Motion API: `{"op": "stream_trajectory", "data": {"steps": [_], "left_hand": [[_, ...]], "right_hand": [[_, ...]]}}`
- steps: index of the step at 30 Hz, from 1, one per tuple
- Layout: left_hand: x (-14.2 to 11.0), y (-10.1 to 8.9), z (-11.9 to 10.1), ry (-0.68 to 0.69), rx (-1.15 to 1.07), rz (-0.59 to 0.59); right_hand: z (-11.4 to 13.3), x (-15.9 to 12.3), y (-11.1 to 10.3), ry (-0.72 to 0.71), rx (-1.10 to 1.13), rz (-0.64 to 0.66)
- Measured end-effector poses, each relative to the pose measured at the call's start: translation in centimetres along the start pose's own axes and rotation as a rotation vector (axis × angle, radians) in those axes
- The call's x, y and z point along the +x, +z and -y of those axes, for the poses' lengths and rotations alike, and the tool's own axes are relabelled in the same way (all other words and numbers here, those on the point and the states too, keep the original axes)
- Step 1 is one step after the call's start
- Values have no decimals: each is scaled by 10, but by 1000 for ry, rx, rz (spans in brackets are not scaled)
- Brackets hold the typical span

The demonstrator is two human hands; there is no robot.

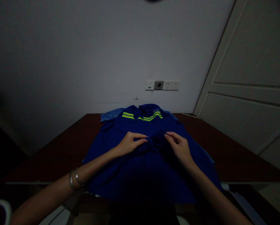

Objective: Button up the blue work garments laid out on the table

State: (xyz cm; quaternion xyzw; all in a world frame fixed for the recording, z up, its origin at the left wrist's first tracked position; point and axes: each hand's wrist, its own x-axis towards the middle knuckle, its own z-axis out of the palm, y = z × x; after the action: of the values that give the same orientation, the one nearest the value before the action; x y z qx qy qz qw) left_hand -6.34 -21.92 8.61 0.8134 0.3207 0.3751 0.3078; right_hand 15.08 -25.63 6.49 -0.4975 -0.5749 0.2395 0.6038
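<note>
While both hands meet near the middle of the frame, a dark blue garment (130, 168) lies spread over the counter (71, 140), from the center down to the lower edge of the counter and past it. The left hand (131, 143), left of center, has its thumb and index finger drawn together, pinching a bit of the blue cloth. The right hand (179, 147), just right of center, pinches a gathered, raised fold (159, 139) of the same garment between its fingers. The two hands are apart, with the bunched cloth between them.

Yellow-green stripes (151, 117) with a grey band run across the garment's upper part, above the hands, and its collar sits close to the wall (95, 47). Lighter blue cloth (111, 115) shows from under it at the upper left and along its right side. Two bracelets (74, 178) circle the left wrist at lower left. Sockets (162, 85) are set in the wall right of center, and a pale panelled door (252, 81) fills the right side.
</note>
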Motion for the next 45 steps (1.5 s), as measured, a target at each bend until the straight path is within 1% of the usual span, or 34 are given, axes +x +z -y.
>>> {"op": "stream_trajectory", "data": {"steps": [3, 6, 10, 13, 15, 18, 21, 26, 33, 38, 45], "left_hand": [[-3, 7, -6, 70, 32, 78], [-4, 13, -12, 105, 76, 92], [-5, 18, -15, 52, 126, 46], [-5, 20, -14, 2, 155, -12], [-6, 20, -13, 4, 169, -38], [-7, 20, -11, 63, 204, -44], [-10, 21, -11, 163, 301, -31], [-12, 21, -15, 279, 427, -12], [-13, 20, -13, 323, 448, -44], [-14, 20, -12, 371, 480, -49], [-15, 20, -9, 441, 547, -20]], "right_hand": [[4, 0, 1, 15, -2, 23], [8, -4, 3, -20, -23, 66], [13, -11, 6, -94, -60, 151], [16, -14, 7, -116, -80, 200], [16, -15, 7, -114, -88, 213], [14, -14, 7, -95, -94, 217], [14, -12, 8, -88, -105, 238], [14, -9, 8, -89, -128, 316], [15, -10, 4, -82, -108, 469], [15, -9, 3, -41, -91, 525], [7, -4, 7, 7, -79, 572]]}}
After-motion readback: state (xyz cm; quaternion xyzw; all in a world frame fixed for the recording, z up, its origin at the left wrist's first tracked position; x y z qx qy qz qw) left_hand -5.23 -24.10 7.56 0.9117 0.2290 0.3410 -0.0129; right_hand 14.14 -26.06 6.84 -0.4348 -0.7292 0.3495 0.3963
